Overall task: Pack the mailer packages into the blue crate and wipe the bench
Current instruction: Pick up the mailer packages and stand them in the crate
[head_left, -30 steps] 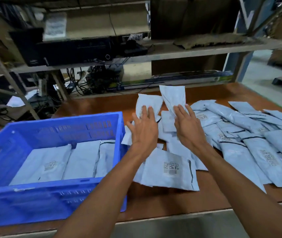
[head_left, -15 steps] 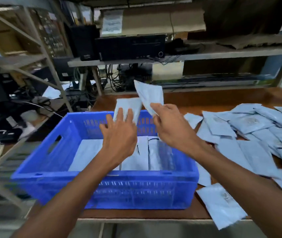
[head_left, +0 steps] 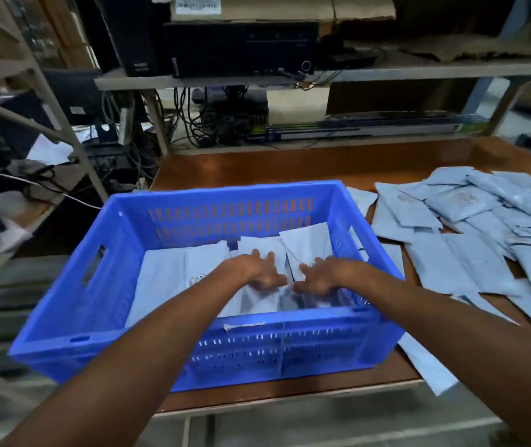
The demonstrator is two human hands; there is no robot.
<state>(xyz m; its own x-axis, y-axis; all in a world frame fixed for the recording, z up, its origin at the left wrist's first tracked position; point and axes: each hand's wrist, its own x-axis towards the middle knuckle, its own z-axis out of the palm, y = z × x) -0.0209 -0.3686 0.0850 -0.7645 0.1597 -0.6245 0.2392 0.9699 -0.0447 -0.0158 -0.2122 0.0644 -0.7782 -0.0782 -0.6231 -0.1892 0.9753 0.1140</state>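
Observation:
The blue crate [head_left: 118, 250] stands on the left part of the wooden bench [head_left: 290, 169], with several pale mailer packages lying flat inside it. Both my hands are down inside the crate, side by side. My left hand [head_left: 254, 272] holds a white mailer [head_left: 259, 245] by its near end, and its far end leans up toward the crate's back wall. My right hand [head_left: 319, 275] holds a second mailer [head_left: 309, 240] the same way, just to the right. A heap of loose mailers [head_left: 470, 227] covers the bench to the right of the crate.
Behind the bench a metal shelf [head_left: 419, 71] carries black computer boxes [head_left: 241, 46], with tangled cables below. A slanted metal rack [head_left: 54, 117] and cluttered desks lie to the left. One mailer [head_left: 425, 366] hangs over the bench's front edge.
Both hands have carried their mailers from above the pile leftward over the crate and then down into it. The view has swung left, so the crate is now centred.

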